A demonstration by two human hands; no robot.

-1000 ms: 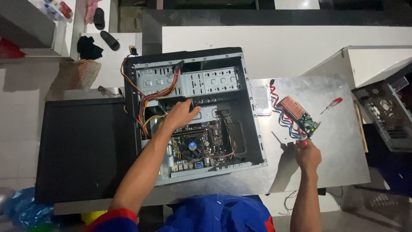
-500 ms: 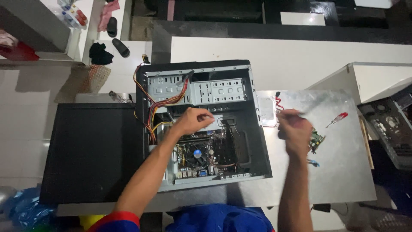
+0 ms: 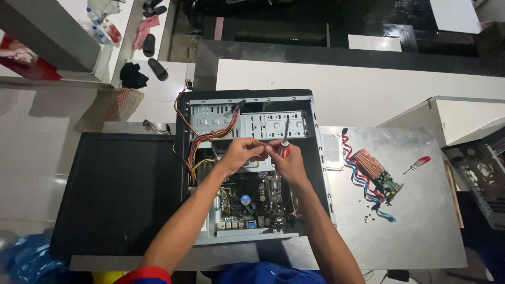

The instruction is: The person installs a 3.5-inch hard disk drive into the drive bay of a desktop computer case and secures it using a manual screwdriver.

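An open computer case point(image 3: 251, 108) lies flat on the metal table point(image 3: 421, 221), with its motherboard point(image 3: 258, 197) and a bundle of coloured cables point(image 3: 208, 139) exposed. Both my hands meet over the middle of the case. My right hand point(image 3: 286, 160) grips a red-handled screwdriver point(image 3: 285, 141) whose shaft points away from me toward the drive bays. My left hand point(image 3: 239, 153) touches the right hand's fingers beside the screwdriver handle; whether it pinches something small is hidden.
A graphics card with a copper heatsink point(image 3: 376, 171) and red and blue cables point(image 3: 363, 181) lie right of the case, with small screws point(image 3: 371, 208) and a second red screwdriver point(image 3: 418, 164). A black side panel point(image 3: 115, 194) lies left. Another open case point(image 3: 481, 176) sits far right.
My right hand left the table on the right, picked up a screwdriver and moved into the case next to my left hand. The left hand shifted slightly right to meet it.
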